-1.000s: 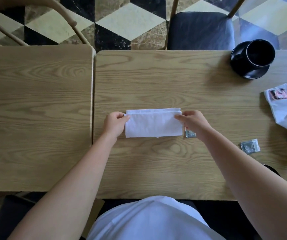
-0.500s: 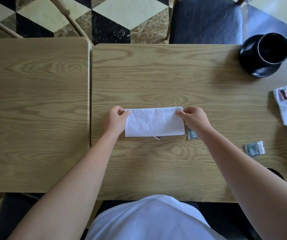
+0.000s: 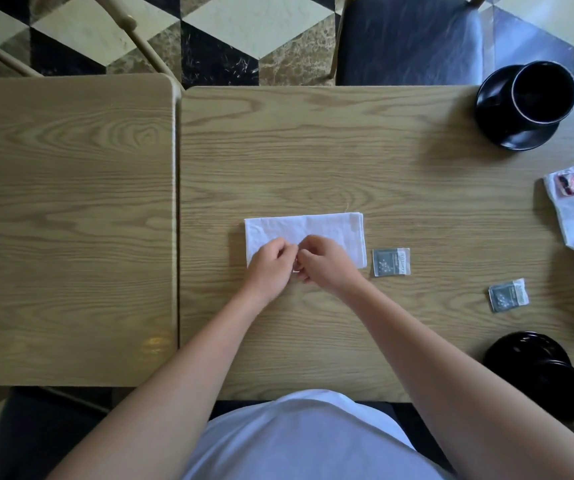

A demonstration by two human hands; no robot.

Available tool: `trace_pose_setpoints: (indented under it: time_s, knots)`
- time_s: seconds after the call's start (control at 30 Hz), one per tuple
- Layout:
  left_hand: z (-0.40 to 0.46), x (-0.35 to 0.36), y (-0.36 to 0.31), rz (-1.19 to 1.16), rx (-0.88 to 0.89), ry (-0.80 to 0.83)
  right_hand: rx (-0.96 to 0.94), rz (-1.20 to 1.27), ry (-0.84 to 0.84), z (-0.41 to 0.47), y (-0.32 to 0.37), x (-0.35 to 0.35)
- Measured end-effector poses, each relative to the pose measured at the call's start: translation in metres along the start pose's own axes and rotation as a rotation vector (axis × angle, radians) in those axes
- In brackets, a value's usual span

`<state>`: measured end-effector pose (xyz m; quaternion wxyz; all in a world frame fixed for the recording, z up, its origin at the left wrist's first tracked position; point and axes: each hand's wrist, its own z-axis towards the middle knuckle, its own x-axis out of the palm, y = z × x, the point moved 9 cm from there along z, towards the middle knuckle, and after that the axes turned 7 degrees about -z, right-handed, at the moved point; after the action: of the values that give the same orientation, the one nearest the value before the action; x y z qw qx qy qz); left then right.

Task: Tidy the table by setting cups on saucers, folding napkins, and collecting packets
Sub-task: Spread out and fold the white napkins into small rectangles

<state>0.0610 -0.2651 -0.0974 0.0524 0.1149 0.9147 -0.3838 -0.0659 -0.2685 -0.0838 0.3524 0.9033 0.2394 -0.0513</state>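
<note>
Both your left hand [image 3: 270,265] and right hand [image 3: 325,263] pinch the napkin [image 3: 327,226] at its near edge; fold it evenly away from them.

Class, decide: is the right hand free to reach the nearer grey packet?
Probably yes: the packet lies bare on the table beside the napkin, nothing between it and the right hand.

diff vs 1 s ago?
Both hands left the napkin ends and met at its near edge: left hand and right hand now pinch something small there. The packet is uncovered. Napkin, cup and the other packet are unmoved.
</note>
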Motion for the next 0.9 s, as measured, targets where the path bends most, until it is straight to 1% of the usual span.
trace_pose_setpoints:
  time_s: [0.1,0.17,0.23,0.33,0.37,0.43,0.53,0.57,0.6,0.63,0.67,0.7,0.73,0.77,0.8,0.83,0.87,0.9]
  knots:
    - [0.005,0.002,0.012,-0.031,-0.099,-0.012,0.079,0.118,0.05,0.008,-0.01,0.011]
    - [0.01,-0.001,0.016,-0.021,-0.148,-0.018,0.092,0.102,0.057,0.012,-0.015,0.007]
    - [0.014,-0.003,0.019,-0.033,-0.199,-0.009,0.117,0.094,0.022,0.013,-0.023,-0.004]
    - [0.018,-0.015,0.027,-0.059,-0.31,-0.004,0.185,0.154,-0.083,0.01,-0.044,-0.037]
    - [0.021,-0.022,0.03,-0.076,-0.347,-0.009,0.195,0.151,-0.102,0.01,-0.05,-0.047]
    - [0.026,-0.035,0.034,-0.073,-0.393,-0.022,0.191,0.114,-0.083,0.01,-0.053,-0.057]
    - [0.029,-0.061,0.03,-0.032,-0.393,-0.12,0.201,0.02,-0.034,0.011,-0.047,-0.058]
    - [0.028,-0.07,0.027,-0.026,-0.373,-0.16,0.189,-0.086,-0.043,0.011,-0.043,-0.061]
    - [0.026,-0.077,0.024,-0.02,-0.347,-0.191,0.152,-0.255,-0.081,0.012,-0.036,-0.07]
    - [0.023,-0.082,0.021,-0.005,-0.316,-0.217,0.102,-0.447,-0.154,0.013,-0.027,-0.081]
    - [0.018,-0.085,0.019,0.013,-0.278,-0.255,0.029,-0.607,-0.256,0.012,-0.014,-0.093]
    - [0.01,-0.088,0.015,0.031,-0.222,-0.326,-0.079,-0.709,-0.341,0.012,0.002,-0.101]
    - [-0.002,-0.091,0.011,0.06,-0.137,-0.436,-0.204,-0.768,-0.391,0.013,0.017,-0.103]
    - [-0.018,-0.092,0.004,0.106,-0.017,-0.561,-0.315,-0.824,-0.396,0.015,0.031,-0.1]
    - [-0.036,-0.087,-0.003,0.149,0.104,-0.654,-0.376,-0.903,-0.364,0.019,0.04,-0.094]
    - [-0.053,-0.075,-0.009,0.171,0.208,-0.688,-0.386,-0.994,-0.311,0.024,0.044,-0.087]
    - [-0.064,-0.058,-0.01,0.171,0.274,-0.665,-0.354,-1.088,-0.247,0.031,0.044,-0.08]
    - [-0.072,-0.04,-0.006,0.15,0.292,-0.6,-0.307,-1.156,-0.189,0.037,0.041,-0.075]
